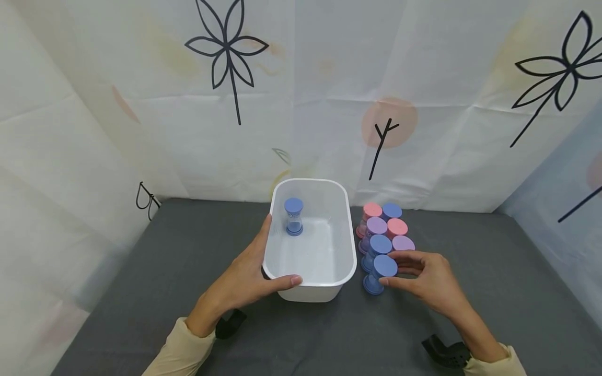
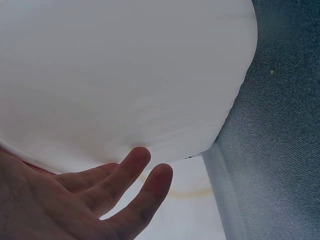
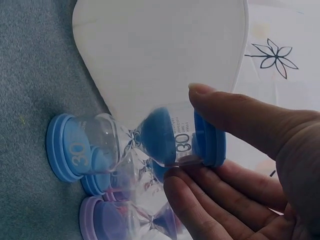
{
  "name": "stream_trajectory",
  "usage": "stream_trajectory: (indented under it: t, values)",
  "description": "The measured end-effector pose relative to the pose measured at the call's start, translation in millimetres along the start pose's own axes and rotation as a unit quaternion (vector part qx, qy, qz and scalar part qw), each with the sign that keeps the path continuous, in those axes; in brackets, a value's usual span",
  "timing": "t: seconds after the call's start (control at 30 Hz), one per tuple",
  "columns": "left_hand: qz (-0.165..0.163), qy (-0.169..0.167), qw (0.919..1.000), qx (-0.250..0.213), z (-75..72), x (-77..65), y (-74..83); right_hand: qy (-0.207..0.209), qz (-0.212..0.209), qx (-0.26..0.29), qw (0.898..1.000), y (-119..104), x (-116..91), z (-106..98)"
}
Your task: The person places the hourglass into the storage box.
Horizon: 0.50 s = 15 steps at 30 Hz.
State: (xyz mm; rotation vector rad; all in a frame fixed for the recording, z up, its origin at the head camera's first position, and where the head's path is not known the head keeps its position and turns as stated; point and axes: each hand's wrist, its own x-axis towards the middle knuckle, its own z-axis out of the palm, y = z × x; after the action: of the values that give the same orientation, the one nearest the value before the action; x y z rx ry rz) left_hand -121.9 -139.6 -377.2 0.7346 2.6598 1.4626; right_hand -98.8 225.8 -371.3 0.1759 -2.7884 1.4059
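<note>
At lower right, the right hand [image 1: 430, 277] pinches a blue hourglass [image 1: 383, 268]; brushing fingers could topple neighbouring hourglasses [image 1: 380, 244]. Left hand [image 1: 240, 284], fingers spread, touches the central white bin [image 1: 349, 250].

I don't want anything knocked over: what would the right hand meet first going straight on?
The nearest blue timer, between its thumb and fingers; past that, probably the bin, though depth is unclear.

Eight hourglasses show: one blue hourglass [image 1: 294, 206] at centre and, right of centre, three more blue hourglasses [image 1: 385, 265], two pink hourglasses [image 1: 397, 227] and two purple hourglasses [image 1: 376, 226]. One tub [image 1: 310, 294], mid-frame. Two hands: left hand [image 1: 242, 281], lower left of centre; right hand [image 1: 431, 278], lower right.
</note>
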Motion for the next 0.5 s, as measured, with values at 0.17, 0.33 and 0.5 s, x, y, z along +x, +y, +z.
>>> stream_trajectory:
  t: [0.17, 0.33, 0.5]
  values:
    - [-0.003, -0.002, 1.0, 0.0, 0.2, -1.1, 0.2, 0.001, 0.002, -0.004, 1.0, -0.1, -0.8, -0.2]
    - [-0.006, 0.0, 1.0, 0.007, 0.1, -1.8, -0.4, -0.003, -0.003, -0.002, 1.0, -1.2, -1.4, -2.3]
    - [-0.007, 0.001, 1.0, 0.006, 0.0, -2.1, 0.1, -0.002, -0.005, -0.005, 1.0, -4.2, -2.8, -5.3]
